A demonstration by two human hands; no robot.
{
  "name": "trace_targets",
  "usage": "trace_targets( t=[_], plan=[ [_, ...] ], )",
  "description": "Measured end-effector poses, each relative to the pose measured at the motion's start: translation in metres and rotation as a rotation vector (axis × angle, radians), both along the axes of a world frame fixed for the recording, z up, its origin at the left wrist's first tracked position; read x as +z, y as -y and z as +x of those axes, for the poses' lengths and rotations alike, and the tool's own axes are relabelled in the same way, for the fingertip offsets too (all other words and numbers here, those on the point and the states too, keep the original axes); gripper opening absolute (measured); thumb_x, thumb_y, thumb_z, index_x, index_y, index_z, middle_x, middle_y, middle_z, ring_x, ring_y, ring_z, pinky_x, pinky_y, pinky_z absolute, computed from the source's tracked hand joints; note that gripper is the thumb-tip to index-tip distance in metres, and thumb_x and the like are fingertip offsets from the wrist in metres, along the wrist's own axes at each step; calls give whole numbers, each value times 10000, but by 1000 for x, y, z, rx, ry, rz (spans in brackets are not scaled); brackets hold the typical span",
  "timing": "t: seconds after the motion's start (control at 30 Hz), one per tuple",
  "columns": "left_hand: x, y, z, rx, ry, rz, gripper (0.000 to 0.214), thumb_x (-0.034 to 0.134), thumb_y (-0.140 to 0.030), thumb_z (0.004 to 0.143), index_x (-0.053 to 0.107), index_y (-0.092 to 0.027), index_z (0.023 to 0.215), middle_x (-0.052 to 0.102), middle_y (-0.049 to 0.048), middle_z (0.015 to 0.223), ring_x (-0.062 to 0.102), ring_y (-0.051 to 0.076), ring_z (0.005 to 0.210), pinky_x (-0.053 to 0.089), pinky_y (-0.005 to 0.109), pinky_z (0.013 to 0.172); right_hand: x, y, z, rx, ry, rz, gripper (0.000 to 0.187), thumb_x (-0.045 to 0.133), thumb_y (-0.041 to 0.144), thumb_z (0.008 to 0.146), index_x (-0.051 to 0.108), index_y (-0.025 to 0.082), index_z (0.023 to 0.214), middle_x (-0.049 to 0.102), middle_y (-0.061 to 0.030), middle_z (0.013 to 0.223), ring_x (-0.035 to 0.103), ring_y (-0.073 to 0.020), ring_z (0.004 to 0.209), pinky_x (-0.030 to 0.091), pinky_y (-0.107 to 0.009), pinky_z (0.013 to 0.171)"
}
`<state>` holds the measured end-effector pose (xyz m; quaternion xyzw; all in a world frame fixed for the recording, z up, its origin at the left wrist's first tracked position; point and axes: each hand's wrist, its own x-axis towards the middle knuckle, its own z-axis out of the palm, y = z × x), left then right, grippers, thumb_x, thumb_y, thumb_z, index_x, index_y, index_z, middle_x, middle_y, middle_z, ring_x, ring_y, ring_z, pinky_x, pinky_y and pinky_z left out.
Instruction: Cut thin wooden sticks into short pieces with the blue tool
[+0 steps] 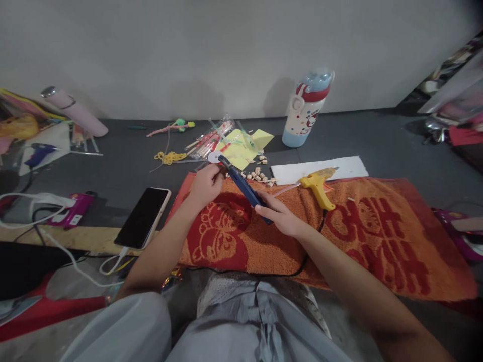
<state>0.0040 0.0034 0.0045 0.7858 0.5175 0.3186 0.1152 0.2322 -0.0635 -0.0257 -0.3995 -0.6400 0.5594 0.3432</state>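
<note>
My right hand (281, 213) is wrapped around the lower end of a long, dark blue hand tool (243, 185), which slants up and to the left. Its dark, narrow tip reaches a small white disc (215, 157) with a hole in it. My left hand (207, 184) is closed just below that disc, its fingertips pinched beside the tool's tip. What lies between those fingers is hidden. Beneath both hands spreads an orange and red towel (275, 246). Small cut wooden pieces (258, 176) are scattered behind the tool.
A yellow glue gun (319, 187) rests on the towel and a white board (352, 166). Behind stand a bottle (307, 113), yellow paper (243, 146) and wrapped sticks (213, 138). To the left lie a phone (143, 217), yellow cord (169, 158) and a purple power strip (77, 210).
</note>
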Motion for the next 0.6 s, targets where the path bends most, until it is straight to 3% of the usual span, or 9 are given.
trace_targets(
  t=[0.4,0.6],
  plan=[
    [2,0,-2,20,-34,7,175,444,-162,823,533,-183,674,598,55,720,545,174,692,378,291,640,-10,0,-2,-59,4,11,559,534,549,861,537,197,1295,642,-99,1161,559,-277,1119,428,-454,982],
    [1,4,0,145,-114,-1,227,446,-253,863,529,-182,663,595,68,674,522,180,622,310,298,584,-10,3,-5,-84,-32,-26,564,531,537,863,531,181,1300,651,-100,1118,565,-274,1101,451,-429,938]
  ],
)
